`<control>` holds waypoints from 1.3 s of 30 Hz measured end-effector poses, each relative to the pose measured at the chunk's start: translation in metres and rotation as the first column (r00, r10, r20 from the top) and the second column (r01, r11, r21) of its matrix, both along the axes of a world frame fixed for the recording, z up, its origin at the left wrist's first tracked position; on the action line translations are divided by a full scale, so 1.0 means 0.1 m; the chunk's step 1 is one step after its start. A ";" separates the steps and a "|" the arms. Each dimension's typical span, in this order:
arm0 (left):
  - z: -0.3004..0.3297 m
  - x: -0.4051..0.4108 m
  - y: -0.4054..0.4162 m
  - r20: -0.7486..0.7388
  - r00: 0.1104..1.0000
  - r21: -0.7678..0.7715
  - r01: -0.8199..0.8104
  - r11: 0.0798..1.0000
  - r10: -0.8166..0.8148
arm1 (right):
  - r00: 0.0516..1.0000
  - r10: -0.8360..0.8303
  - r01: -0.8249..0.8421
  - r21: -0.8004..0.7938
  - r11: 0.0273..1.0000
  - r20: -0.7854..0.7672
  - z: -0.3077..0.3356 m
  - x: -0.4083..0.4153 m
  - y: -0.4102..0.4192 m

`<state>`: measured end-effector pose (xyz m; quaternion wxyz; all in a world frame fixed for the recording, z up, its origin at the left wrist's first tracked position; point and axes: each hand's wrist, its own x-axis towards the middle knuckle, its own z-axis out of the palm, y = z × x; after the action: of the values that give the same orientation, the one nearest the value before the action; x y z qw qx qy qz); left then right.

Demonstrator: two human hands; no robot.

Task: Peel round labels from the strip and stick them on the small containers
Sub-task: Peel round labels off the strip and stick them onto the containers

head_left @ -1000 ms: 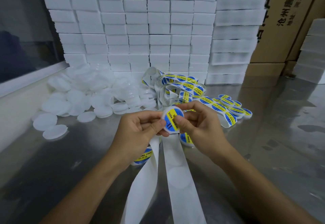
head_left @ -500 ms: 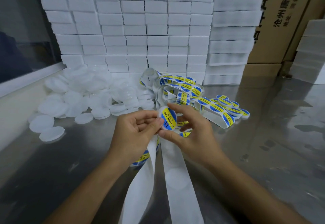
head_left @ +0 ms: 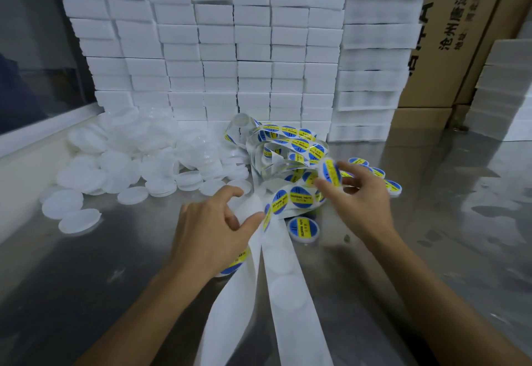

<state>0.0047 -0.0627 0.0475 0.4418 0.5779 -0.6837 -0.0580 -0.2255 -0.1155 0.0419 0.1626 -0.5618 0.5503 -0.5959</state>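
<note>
My right hand [head_left: 359, 201] pinches a small round container [head_left: 330, 170] that carries a blue and yellow label, held up over the labelled ones at the right. My left hand [head_left: 210, 221] holds the white backing strip [head_left: 253, 210] between thumb and fingers, just left of two labels still on the strip [head_left: 290, 197]. The label strip [head_left: 288, 141] curls in a tangle behind the hands. Its used white backing [head_left: 285, 293] trails toward me in two bands. A labelled container [head_left: 303, 227] lies between my hands, and another shows partly under my left palm [head_left: 234, 265].
A heap of unlabelled white containers [head_left: 138, 152] fills the table's left side. Labelled containers [head_left: 374, 174] lie in a row at the right. Stacked white foam blocks [head_left: 230, 49] form a wall behind, with cardboard boxes [head_left: 449, 34] beyond. The steel table [head_left: 431, 236] is reflective.
My right hand has carried the labelled container away to the right and up. My left hand let go of it and now holds the backing strip lower on the table.
</note>
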 end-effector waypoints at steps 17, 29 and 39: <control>-0.16 0.03 -0.12 0.271 0.961 -0.022 -0.048 0.999 0.052 | 0.897 -0.298 0.407 0.347 0.845 -0.327 -0.15 -0.87 -0.87; -0.12 0.09 -0.14 0.024 0.994 -0.066 -0.108 0.992 0.110 | 0.988 -0.122 0.119 -0.035 0.992 -0.095 0.11 0.10 -0.17; -0.01 -0.05 0.00 0.099 0.987 -0.425 0.156 0.891 -0.126 | 0.814 0.392 -0.548 0.344 0.762 0.428 0.19 0.72 0.38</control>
<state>-0.0006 -0.0631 0.0464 0.5298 0.4162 -0.7344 0.0827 -0.1537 -0.0778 0.0604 0.5248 -0.5213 0.4766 -0.4752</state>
